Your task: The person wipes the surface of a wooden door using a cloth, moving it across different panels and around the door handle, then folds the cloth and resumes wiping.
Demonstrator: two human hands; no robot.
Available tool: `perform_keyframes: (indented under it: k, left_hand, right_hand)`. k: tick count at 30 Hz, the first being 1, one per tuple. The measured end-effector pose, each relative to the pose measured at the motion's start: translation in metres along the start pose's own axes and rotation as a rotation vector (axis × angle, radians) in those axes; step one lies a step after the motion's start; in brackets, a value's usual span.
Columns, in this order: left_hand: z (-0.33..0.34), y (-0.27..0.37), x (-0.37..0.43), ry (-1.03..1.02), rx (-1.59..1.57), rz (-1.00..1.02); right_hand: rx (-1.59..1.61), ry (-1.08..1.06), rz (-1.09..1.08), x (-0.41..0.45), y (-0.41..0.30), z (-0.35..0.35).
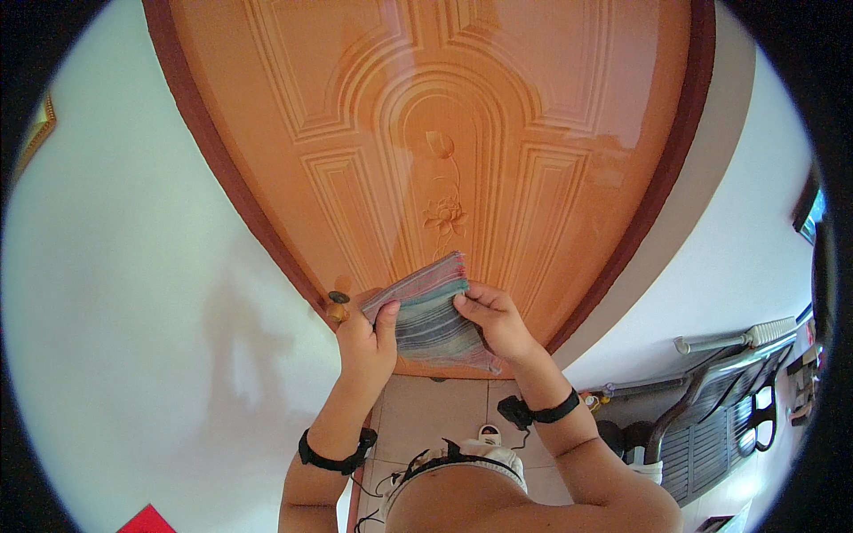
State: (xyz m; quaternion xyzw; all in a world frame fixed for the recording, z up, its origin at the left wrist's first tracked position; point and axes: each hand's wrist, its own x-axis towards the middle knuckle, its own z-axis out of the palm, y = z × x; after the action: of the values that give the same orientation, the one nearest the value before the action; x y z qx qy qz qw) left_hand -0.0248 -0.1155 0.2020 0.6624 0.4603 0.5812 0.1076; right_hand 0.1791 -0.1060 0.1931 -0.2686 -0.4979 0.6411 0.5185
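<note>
A folded striped cloth in grey, teal and pink is stretched between my hands, in front of a carved wooden door. My left hand grips its left edge, the thumb on top and the other fingers behind the fabric. At the upper right edge my right hand pinches the cloth between thumb and fingers. The lower right corner hangs loose below that hand. Just left of my left hand is the round door knob. Each wrist wears a black strap with a small device.
A white wall stands close on the left. To the right, a dark slatted wooden bench stands along the wall. Below are floor tiles. A red paper shows at the bottom left.
</note>
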Motion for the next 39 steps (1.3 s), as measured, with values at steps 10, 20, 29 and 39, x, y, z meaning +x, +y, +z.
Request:
perform_keyframes:
  k: [10,20,29,39]
  left_hand:
    - [-0.008,0.009,0.006,-0.145,-0.027,-0.078]
    - [-0.029,0.001,0.020,-0.511,-0.342,-0.388]
    - [-0.020,-0.012,0.012,-0.315,-0.721,-0.343]
    - [-0.033,-0.017,0.018,-0.436,-0.933,-0.398]
  right_hand:
    - [-0.002,0.022,0.043,0.002,-0.004,0.005]
    - [0.017,0.086,-0.050,0.001,-0.012,-0.003]
    - [0.080,0.033,0.000,0.002,-0.009,0.003]
    - [0.199,-0.087,0.027,0.002,-0.011,-0.016]
